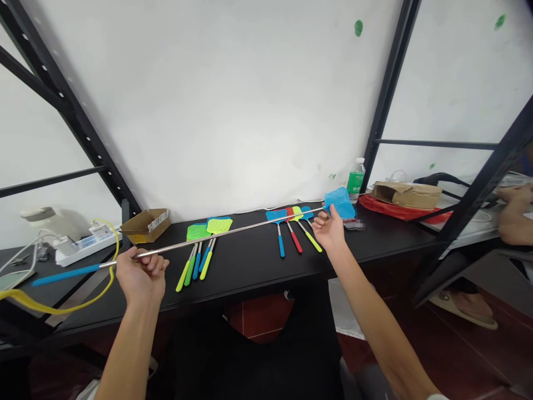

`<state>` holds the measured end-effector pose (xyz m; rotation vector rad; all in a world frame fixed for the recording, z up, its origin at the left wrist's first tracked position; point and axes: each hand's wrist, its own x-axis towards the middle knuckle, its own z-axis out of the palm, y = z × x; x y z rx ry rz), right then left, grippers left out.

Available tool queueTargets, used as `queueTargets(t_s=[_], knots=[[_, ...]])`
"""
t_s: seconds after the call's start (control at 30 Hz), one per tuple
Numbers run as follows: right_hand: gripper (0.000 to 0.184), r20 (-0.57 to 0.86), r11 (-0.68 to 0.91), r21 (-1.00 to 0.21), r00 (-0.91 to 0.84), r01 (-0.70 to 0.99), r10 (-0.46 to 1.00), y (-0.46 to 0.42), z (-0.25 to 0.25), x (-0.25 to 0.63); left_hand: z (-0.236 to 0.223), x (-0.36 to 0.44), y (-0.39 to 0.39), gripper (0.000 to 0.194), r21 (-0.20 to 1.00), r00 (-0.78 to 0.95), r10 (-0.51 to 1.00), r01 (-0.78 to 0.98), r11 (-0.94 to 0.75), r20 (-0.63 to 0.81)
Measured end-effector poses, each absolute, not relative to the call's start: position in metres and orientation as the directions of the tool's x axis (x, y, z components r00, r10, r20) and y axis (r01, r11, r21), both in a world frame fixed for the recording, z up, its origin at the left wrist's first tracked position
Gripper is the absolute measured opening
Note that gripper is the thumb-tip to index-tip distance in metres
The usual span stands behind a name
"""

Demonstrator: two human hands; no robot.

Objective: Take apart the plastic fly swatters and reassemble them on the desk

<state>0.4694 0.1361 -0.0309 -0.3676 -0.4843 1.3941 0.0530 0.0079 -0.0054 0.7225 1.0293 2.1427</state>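
Two bare hands hold one long fly swatter with a slim silver metal shaft [233, 230], a blue handle [66, 275] and a blue mesh head [345, 210]. The swatter spans the space above a black bench [245, 266], slanting up from left to right in the view. The left hand [141, 275], palm upward with fingers curled, has its grip closed on the shaft just beside the blue handle, which juts out beyond it. The right hand [328, 228] has its grip narrowed on the other end, thumb and fingers at the base of the mesh head.

Beneath the shaft, several swatters with green and yellow mesh heads [219, 225] lie fanned together, their yellow, green and blue handles pointing toward the person. Near the right hand lies a second group, with blue, red and yellow handles [313, 241].

Behind the blue head stands a clear plastic bottle with a green label and white cap [356, 180]. Beyond the left hand sit an open brown cardboard box [145, 229] and a white power strip [89, 244]; a yellow cable [109, 284] loops beside that hand. At the far right, another person's forearm [516, 216] shows.
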Motion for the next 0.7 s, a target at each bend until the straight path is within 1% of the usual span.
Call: queueTargets(t_s=[0.1,0.2,0.27,0.33,0.43,0.53,0.63,0.7], knots=[[0.047,0.099,0.145,-0.491,0.111,-0.859,0.989,0.1365,-0.0313,0.4743,-0.0055,0.0527,0.0083,0.031,0.812,-0.657,0.737,-0.336,-0.477,0.161],[0.05,0.105,0.123,-0.44,0.085,-0.89,0.991,0.136,-0.0318,0.4755,-0.0064,0.0531,0.0093,0.031,0.813,-0.658,0.737,-0.34,-0.472,0.153],[0.051,0.116,0.124,-0.432,0.082,-0.893,0.99,0.1355,-0.0322,0.4744,-0.0074,0.0535,0.0104,0.031,0.817,-0.657,0.738,-0.337,-0.468,0.152],[0.047,0.131,0.132,-0.446,0.081,-0.885,0.988,0.1352,-0.0327,0.4724,-0.0084,0.0538,0.0117,0.031,0.823,-0.656,0.741,-0.34,-0.456,0.14],[0.034,0.138,0.133,-0.458,0.077,-0.879,0.987,0.1349,-0.0334,0.4693,-0.0092,0.0541,0.013,0.032,0.836,-0.653,0.748,-0.338,-0.432,0.123],[0.022,0.115,0.109,-0.433,0.066,-0.895,0.991,0.1352,-0.0336,0.4673,-0.0091,0.0551,0.013,0.032,0.843,-0.649,0.75,-0.327,-0.427,0.128],[0.019,0.087,0.073,-0.391,0.043,-0.918,0.995,0.1357,-0.0333,0.4664,-0.0081,0.057,0.0123,0.033,0.849,-0.656,0.741,-0.304,-0.433,0.144],[0.019,0.083,0.075,-0.398,0.045,-0.914,0.996,0.1356,-0.033,0.466,-0.0072,0.0582,0.0117,0.034,0.853,-0.663,0.733,-0.284,-0.437,0.155]])
